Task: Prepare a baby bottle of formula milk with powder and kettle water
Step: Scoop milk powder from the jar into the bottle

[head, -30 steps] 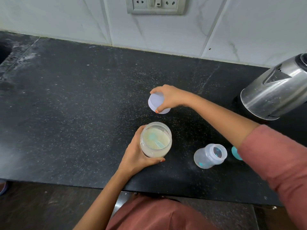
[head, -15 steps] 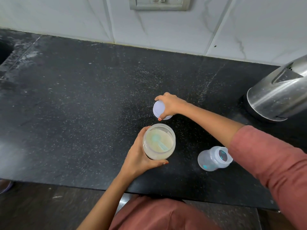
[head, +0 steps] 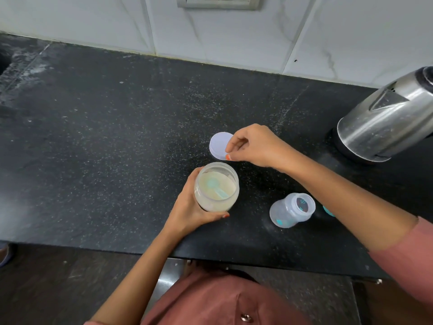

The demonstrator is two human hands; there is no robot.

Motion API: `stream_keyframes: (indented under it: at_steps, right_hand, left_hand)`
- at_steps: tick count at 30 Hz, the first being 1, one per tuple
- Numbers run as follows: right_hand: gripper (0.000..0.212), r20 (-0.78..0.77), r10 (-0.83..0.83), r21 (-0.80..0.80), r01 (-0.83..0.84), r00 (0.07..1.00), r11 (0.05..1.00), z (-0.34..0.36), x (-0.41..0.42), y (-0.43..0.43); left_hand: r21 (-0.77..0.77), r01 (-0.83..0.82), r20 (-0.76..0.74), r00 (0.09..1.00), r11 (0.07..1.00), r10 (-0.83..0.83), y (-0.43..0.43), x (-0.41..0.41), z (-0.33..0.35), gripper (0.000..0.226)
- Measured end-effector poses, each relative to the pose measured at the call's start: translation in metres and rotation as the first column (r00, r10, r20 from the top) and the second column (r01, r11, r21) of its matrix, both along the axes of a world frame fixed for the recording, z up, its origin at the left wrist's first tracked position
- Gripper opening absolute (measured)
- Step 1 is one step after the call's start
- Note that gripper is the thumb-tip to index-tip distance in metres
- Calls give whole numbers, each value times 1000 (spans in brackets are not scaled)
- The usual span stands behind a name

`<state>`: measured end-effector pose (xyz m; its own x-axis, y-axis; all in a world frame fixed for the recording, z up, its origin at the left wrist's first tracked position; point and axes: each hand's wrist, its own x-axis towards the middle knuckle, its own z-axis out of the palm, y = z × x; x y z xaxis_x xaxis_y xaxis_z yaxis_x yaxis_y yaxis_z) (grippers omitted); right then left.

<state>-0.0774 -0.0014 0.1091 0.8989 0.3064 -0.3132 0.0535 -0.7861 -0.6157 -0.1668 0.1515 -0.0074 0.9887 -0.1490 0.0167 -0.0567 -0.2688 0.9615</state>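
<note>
Powder jar [head: 212,205]: open, left hand [head: 187,207] gripping wall. Scoop [head: 218,190] inside, handle toward bottle [head: 291,211]; right hand [head: 254,146] nearer, just beyond jar. Right fingertips at edge of lid [head: 219,146] on counter [head: 93,137]; grip unclear.

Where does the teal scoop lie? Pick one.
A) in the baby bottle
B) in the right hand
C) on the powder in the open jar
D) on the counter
C: the teal scoop lies on the powder inside the open formula jar that the left hand grips.
</note>
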Motion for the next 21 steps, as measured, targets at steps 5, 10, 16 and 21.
stream_keyframes:
  at_steps: [5,10,16,21]
  right_hand:
    - [9,54,140,-130,-132,989,983,15,-44,12]
    - [20,19,225,-382,-201,974,902,6,-56,30]
    - [17,88,320,-607,-204,943,768,1,-54,47]
    - [21,86,368,-681,-215,926,700,-4,-51,55]
  left_hand:
    - [-15,-2,-7,1000,1000,2,0,0,1,88]
    - [-25,-7,-32,999,1000,7,0,-2,-1,89]
    - [-49,-5,-24,1000,999,4,1,-2,-2,89]
    - [-60,7,-30,1000,998,-8,1,-1,-3,90]
